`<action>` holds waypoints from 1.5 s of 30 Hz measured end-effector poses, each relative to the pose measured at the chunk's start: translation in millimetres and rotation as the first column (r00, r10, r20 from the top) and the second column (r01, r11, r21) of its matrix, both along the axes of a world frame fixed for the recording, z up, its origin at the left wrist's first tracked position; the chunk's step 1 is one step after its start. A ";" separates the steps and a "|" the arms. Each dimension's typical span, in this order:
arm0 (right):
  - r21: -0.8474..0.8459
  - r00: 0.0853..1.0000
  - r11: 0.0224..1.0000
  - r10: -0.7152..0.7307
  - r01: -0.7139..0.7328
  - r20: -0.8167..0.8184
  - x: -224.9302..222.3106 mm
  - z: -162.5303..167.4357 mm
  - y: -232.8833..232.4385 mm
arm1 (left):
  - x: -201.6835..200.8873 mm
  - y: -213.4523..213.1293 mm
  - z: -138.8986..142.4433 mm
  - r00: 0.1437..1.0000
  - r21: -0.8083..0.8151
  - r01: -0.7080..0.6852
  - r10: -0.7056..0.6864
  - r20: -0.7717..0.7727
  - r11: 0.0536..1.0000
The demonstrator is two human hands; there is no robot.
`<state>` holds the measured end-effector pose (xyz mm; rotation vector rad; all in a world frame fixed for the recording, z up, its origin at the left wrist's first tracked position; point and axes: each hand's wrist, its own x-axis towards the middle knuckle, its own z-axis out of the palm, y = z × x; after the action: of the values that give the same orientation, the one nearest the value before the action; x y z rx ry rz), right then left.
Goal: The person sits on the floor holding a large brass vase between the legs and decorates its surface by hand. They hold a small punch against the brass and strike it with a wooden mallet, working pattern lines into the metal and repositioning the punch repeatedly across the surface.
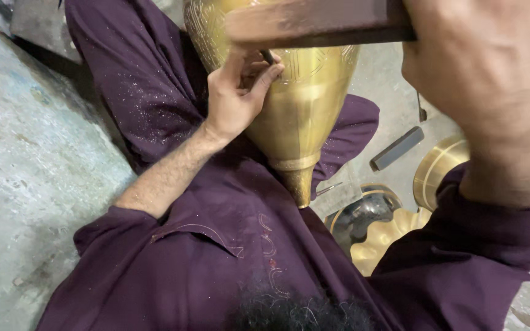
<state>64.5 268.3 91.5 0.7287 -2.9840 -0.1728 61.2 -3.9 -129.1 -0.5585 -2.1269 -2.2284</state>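
A bare grey concrete floor (26,165) fills the left side. On the person's purple-clothed lap (216,245) rests a brass vessel (302,110), its tapered end pointing toward the body. The left hand (237,98) lies against the vessel's engraved side, fingers pinching 1 thin dark chisel (267,56). The right hand (486,79), raised close to the camera, is clenched around a blurred wooden mallet (314,24). Near the lower right, on the floor, lie a dark flat bar (397,148) and scalloped brass pieces (381,236).
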 end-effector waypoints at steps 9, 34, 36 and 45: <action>-0.004 0.996 1.000 0.030 -0.030 0.084 16.0 0.3 5.6 | 19.5 3.3 -4.0 0.990 0.204 -0.082 0.056 0.128 0.975; -0.142 0.992 0.982 -0.127 0.123 -0.015 45.1 -38.2 49.7 | -49.4 -0.5 33.6 0.873 -0.244 0.398 -0.447 -0.195 0.884; -0.143 0.993 0.982 -0.121 0.121 0.008 45.8 -35.7 51.7 | -50.2 -0.1 35.0 0.863 -0.250 0.420 -0.469 -0.190 0.873; -0.139 0.978 0.977 -0.176 0.160 -0.112 54.4 -47.4 51.8 | -62.1 3.2 44.2 0.795 -0.232 0.536 -0.578 -0.184 0.812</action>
<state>118.9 320.1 44.0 0.4348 -2.9026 -0.0307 -0.9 -0.7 -85.0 -1.5768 -2.2309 -2.0472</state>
